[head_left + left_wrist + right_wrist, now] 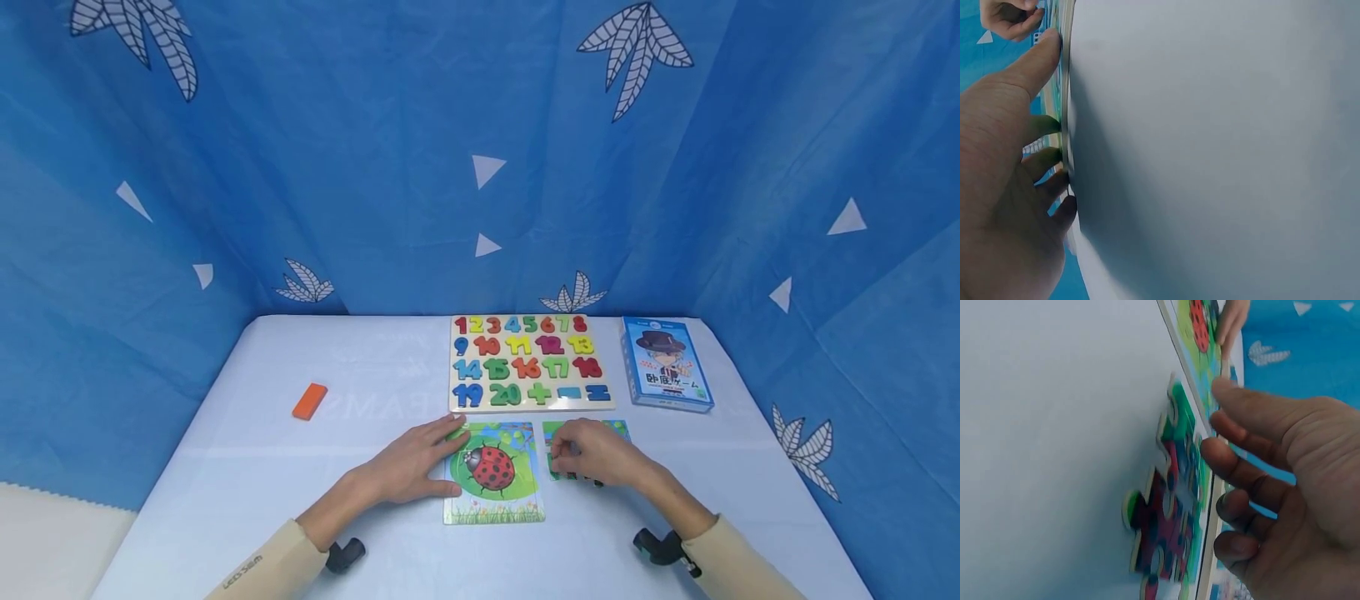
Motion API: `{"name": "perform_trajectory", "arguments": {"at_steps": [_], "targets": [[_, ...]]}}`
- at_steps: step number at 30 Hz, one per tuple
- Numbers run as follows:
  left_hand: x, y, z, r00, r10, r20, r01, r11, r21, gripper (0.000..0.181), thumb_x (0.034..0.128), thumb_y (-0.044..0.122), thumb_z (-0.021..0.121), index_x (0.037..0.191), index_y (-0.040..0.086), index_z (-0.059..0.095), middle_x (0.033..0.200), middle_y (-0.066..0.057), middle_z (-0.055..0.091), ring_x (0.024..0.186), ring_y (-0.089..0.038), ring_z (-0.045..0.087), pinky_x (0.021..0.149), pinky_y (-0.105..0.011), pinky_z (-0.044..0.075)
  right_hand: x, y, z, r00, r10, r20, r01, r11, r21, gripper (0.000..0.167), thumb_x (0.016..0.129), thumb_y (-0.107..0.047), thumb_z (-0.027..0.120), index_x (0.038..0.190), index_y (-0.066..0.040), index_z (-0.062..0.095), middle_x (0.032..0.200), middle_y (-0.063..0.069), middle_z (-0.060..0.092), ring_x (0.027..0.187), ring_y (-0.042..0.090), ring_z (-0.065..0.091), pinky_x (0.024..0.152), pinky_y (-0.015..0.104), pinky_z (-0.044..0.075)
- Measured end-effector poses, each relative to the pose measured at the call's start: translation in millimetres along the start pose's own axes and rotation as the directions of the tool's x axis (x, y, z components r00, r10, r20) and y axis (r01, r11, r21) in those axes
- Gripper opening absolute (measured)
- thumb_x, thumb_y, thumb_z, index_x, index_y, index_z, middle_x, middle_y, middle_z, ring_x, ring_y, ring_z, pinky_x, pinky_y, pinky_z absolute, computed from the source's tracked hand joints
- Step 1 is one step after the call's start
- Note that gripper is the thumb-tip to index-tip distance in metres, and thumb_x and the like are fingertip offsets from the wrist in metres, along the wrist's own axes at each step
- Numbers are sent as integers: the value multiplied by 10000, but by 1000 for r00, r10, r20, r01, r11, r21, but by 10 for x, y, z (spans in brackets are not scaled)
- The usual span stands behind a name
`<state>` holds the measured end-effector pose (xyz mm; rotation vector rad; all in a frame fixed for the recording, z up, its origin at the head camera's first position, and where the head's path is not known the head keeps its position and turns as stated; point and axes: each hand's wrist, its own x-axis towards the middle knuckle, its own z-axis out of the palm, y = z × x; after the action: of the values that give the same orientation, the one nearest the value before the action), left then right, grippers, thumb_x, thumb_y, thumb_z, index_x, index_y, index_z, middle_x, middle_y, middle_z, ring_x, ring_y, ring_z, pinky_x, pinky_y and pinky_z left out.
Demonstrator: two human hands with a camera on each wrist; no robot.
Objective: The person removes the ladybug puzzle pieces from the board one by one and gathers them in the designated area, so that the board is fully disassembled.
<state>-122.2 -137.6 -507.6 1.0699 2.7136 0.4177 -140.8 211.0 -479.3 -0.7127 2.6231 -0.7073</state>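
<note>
My left hand (412, 462) rests at the left edge of a square ladybug picture board (492, 510), its fingers spread along the rim. The left wrist view shows the thumb and fingertips against the thin board edge. My right hand (603, 454) hovers over a cluster of jigsaw pieces (1166, 512), coloured green, dark red and blue, right of the board. In the right wrist view its fingers are loosely bent, with no piece visible between them. The hand covers much of the cluster in the head view.
A wooden number puzzle board (531, 402) lies behind the ladybug board. At the back right is a blue card-game box (667, 367). An orange block (310, 402) sits on the left of the white table (360, 350). Blue curtains (420, 167) surround the table's back and sides.
</note>
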Motion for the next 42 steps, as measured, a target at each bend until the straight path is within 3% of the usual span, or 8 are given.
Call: {"name": "perform_trajectory", "arguments": {"at_steps": [4, 7, 12, 15, 30, 37, 42], "targets": [[-10, -15, -3, 999, 41, -8, -41, 999, -17, 806, 915, 638, 602, 1551, 181, 413, 1669, -45, 232, 1539, -268, 197, 1205, -488, 279, -22, -90, 70, 997, -67, 34, 66, 998, 23, 215, 848, -361, 814, 1015, -252, 734, 812, -144, 589, 797, 86, 544, 695, 250, 464], [-7, 12, -14, 994, 114, -5, -114, 993, -38, 700, 943, 567, 619, 1538, 246, 438, 1663, -22, 254, 1538, -269, 205, 1209, -496, 270, -38, -161, 146, 992, -91, 82, 90, 996, 17, 394, 816, -445, 822, 1154, -265, 729, 864, -135, 586, 838, 95, 536, 731, 258, 452], [14, 95, -12, 955, 292, 53, -288, 955, -78, 528, 1001, 438, 596, 1503, 329, 477, 1646, -16, 303, 1527, -323, 225, 1192, -561, 271, -61, -248, 256, 983, -121, 136, 131, 989, -63, 569, 785, -506, 821, 1296, -296, 684, 905, -150, 548, 833, 50, 492, 711, 235, 433], [24, 123, -11, 935, 342, 90, -335, 939, -84, 472, 1017, 407, 576, 1480, 355, 501, 1636, -13, 321, 1523, -336, 232, 1180, -592, 272, -69, -277, 286, 983, -121, 139, 138, 984, -113, 568, 786, -492, 825, 1301, -301, 682, 914, -158, 527, 829, 34, 466, 703, 229, 424], [40, 100, 2, 930, 353, 104, -347, 935, -65, 456, 1017, 428, 558, 1467, 377, 509, 1640, -18, 305, 1527, -340, 211, 1178, -608, 262, -47, -339, 323, 989, -78, 123, 96, 985, -146, 511, 775, -418, 860, 1241, -314, 676, 943, -182, 521, 868, 42, 474, 750, 266, 468], [54, 101, -3, 931, 351, 103, -347, 936, -55, 449, 1015, 432, 560, 1459, 373, 522, 1635, -15, 318, 1523, -340, 228, 1181, -597, 268, -44, -344, 307, 992, -50, 115, 62, 993, -104, 490, 790, -409, 854, 1220, -331, 633, 979, -184, 540, 896, 45, 488, 784, 293, 493], [61, 102, -6, 933, 345, 101, -341, 939, -49, 447, 1017, 430, 558, 1459, 371, 521, 1634, -9, 321, 1525, -334, 224, 1183, -593, 265, -21, -329, 275, 991, -75, 107, 77, 997, -8, 322, 859, -334, 804, 1130, -336, 632, 943, -176, 563, 882, 51, 523, 778, 269, 485]]}}
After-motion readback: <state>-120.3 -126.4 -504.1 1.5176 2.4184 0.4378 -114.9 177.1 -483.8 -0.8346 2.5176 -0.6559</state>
